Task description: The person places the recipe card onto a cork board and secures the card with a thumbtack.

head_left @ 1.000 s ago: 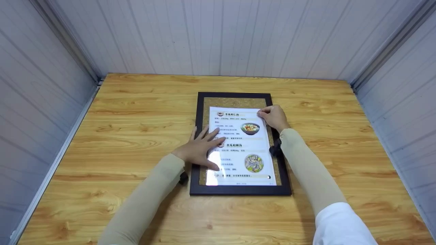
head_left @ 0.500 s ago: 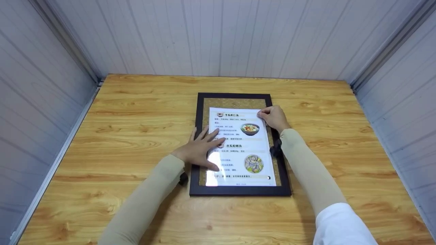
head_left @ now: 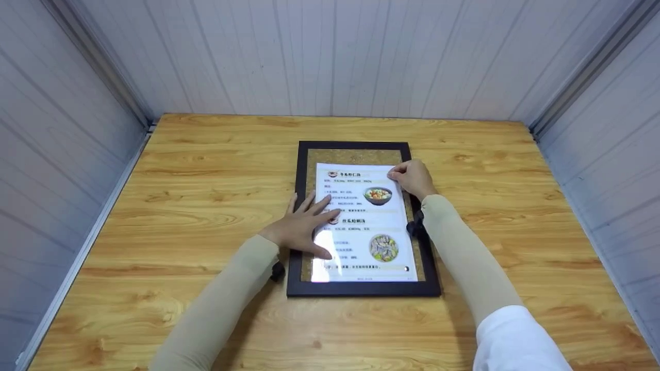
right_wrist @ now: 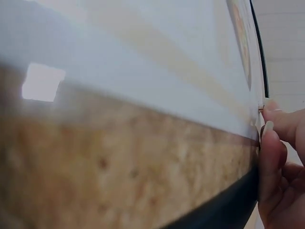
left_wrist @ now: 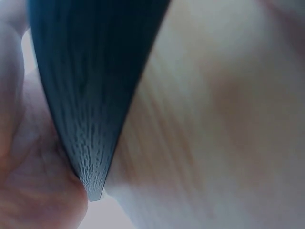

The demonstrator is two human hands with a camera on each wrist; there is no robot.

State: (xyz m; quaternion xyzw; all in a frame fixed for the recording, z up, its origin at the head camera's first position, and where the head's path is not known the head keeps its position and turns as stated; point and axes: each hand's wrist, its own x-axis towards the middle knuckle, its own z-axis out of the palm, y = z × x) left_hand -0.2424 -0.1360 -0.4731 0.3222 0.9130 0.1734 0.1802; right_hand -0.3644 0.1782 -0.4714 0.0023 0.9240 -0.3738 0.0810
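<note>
A white recipe sheet (head_left: pixel 371 242) with printed text and two food pictures lies on a cork board (head_left: pixel 356 155) in a black frame (head_left: pixel 361 288). My left hand (head_left: pixel 301 226), fingers spread, rests flat over the sheet's left edge and the frame's left side. At the sheet's top right corner, my right hand (head_left: pixel 415 178) pinches a small thumbtack (right_wrist: pixel 262 129) between thumb and forefinger. The fingers mostly hide it. A round black-and-white tack (head_left: pixel 406 268) sits in the sheet's lower right corner. In the left wrist view, the frame's side (left_wrist: pixel 95 109) runs beside my palm (left_wrist: pixel 43 176).
The board lies on a wood-grain table (head_left: pixel 206 170). Pale panelled walls (head_left: pixel 330 56) stand behind the table and at both sides. Black wrist cameras (head_left: pixel 415 225) sit under both wrists. Light glares off the sheet's lower left corner.
The head view has shifted very slightly. Both hands, the sheet and the board keep their places, with the right fingers still pinching at the top right corner.
</note>
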